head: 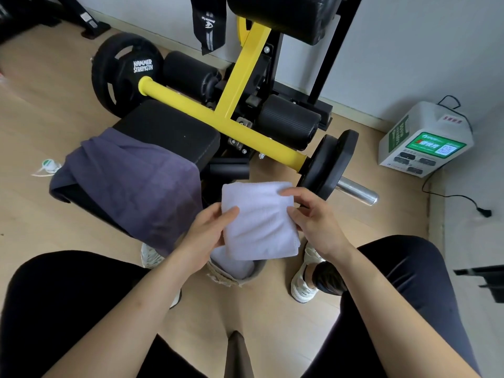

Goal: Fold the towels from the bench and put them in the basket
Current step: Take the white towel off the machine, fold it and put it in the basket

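– Knees (68,309) in black leggings fill the bottom corners for us, and between them our two bare forearms (131,309) reach up to mid-frame. How many towels do we count?

– Three. One folded white towel (259,222) is in our hands at the centre. One purple-grey towel (131,181) is draped over the near end of the black bench pad (169,129), left of centre. A second white towel (234,264) lies in the basket (234,281).

– And our hands?

– Our left hand (210,233) has its thumb over the held towel's left edge, with the fingers curled beneath. Our right hand (313,216) pinches the right edge, forefinger laid along the top.

– Where do we see the basket?

– We see one basket, on the floor (41,219) between our two white shoes (302,285). It sits directly under the held towel, which hides most of its rim. Only that second white towel shows inside.

– What room do we have?

– Bare wood floor lies open at lower centre and along the left. At centre right, the end of the yellow bar (267,143) carries what we read as two black plates (327,165), near our right hand. One more plate (122,75) stands at upper left. One white charging box (425,140) sits at the right, by the wall.
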The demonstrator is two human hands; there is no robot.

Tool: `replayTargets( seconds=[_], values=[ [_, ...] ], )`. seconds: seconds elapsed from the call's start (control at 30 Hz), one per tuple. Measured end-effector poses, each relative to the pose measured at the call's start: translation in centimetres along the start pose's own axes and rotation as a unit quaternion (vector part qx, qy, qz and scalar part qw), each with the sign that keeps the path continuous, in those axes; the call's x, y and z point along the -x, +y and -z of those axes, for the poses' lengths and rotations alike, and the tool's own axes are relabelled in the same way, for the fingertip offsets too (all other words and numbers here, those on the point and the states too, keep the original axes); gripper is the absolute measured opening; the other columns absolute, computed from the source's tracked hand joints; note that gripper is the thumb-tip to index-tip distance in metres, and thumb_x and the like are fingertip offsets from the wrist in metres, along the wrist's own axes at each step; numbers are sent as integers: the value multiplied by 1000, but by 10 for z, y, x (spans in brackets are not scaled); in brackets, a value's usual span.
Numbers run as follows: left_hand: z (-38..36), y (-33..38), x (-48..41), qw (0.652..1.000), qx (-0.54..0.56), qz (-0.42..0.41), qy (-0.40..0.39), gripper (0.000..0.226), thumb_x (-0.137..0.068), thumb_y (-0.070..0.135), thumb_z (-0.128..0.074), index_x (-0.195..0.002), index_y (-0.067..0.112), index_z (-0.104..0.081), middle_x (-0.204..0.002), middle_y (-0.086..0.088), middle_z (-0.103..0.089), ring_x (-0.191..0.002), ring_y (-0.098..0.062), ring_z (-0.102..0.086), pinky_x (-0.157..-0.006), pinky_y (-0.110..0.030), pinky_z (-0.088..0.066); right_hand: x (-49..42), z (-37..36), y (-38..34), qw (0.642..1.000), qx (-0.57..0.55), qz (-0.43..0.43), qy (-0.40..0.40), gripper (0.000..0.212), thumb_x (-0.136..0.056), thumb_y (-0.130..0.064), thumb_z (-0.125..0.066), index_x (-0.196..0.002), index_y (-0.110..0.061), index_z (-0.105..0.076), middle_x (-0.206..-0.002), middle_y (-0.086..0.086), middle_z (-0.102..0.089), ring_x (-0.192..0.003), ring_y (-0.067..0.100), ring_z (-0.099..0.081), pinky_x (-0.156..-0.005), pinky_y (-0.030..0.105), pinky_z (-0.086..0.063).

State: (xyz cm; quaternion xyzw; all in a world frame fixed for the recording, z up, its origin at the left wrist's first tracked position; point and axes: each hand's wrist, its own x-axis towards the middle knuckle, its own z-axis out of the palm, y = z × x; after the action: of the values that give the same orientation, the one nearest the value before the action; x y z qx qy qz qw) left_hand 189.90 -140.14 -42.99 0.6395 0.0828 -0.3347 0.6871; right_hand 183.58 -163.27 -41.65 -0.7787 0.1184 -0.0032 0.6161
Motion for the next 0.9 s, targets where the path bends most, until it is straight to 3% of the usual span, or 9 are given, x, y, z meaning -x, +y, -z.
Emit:
replayTargets(
  seconds=[0.07, 0.17, 0.27, 0.33, 0.53, 0.67, 0.77, 0.9],
  values=[
    [-2, 0, 1, 999, -33, -20, 29, 26, -99, 39, -64, -115, 19, -68, -119, -8, -72, -118, -31, -66, -94, -48, -56, 0, -2, 1, 1000, -5, -18, -1, 34, -100, -5, -53, -117, -32, -66, -104, -4, -64, -78, 12, -58, -68, 26, -47],
    [-3, 1, 2, 993, -79, -59, 72, 30, -99, 41, -63, -126, 30, -58, -116, 1, -70, -114, -23, -66, -87, -47, -58, -1, -4, 2, 998, -17, -55, -21, 35, -92, -21, -69, -121, -39, -62, -115, -3, -61, -89, 24, -63, -72, 39, -57],
    [0, 7, 5, 993, -76, -77, 57, 48, -98, 31, -66, -140, 41, -43, -115, -3, -69, -105, -19, -68, -77, -43, -58, -1, -3, 3, 995, 9, -89, -48, 68, -70, -39, -85, -131, -44, -53, -129, -8, -54, -98, 28, -66, -78, 45, -60],
    [6, 11, 7, 993, -78, -87, 13, 63, -94, 21, -72, -138, 51, -40, -118, -5, -68, -106, -21, -69, -79, -48, -60, -2, -1, 4, 992, 39, -96, -66, 85, -62, -44, -87, -137, -45, -47, -133, -11, -49, -100, 27, -65, -83, 45, -59],
    [10, 9, 9, 964, -219, -133, -66, 71, -78, 20, -86, -130, 54, -50, -130, 1, -58, -108, -27, -67, -92, -48, -59, -1, -3, 6, 985, 138, -74, -71, 89, -72, -24, -87, -145, -40, -37, -130, -17, -42, -108, 17, -53, -96, 41, -52],
    [9, 3, 6, 939, -303, -144, -75, 75, -73, 38, -82, -135, 61, -45, -130, 8, -49, -106, -19, -64, -90, -47, -59, -1, -9, 9, 978, 190, -60, -67, 91, -73, -25, -85, -148, -37, -34, -125, -11, -41, -104, 14, -49, -94, 36, -50],
    [11, 2, 5, 925, -351, -134, -66, 77, -71, 49, -77, -136, 66, -40, -125, 13, -47, -105, -10, -61, -91, -48, -57, 0, -10, 10, 976, 203, -47, -65, 90, -74, -25, -84, -148, -37, -34, -124, -10, -41, -100, 10, -49, -89, 28, -47],
    [14, -4, -2, 917, -385, -104, -24, 84, -64, 64, -70, -139, 69, -32, -121, 15, -49, -102, -12, -60, -89, -51, -56, 1, -11, 11, 979, 187, -30, -74, 89, -76, -22, -83, -150, -35, -35, -126, -11, -39, -100, 1, -46, -88, 22, -43]
  ],
)
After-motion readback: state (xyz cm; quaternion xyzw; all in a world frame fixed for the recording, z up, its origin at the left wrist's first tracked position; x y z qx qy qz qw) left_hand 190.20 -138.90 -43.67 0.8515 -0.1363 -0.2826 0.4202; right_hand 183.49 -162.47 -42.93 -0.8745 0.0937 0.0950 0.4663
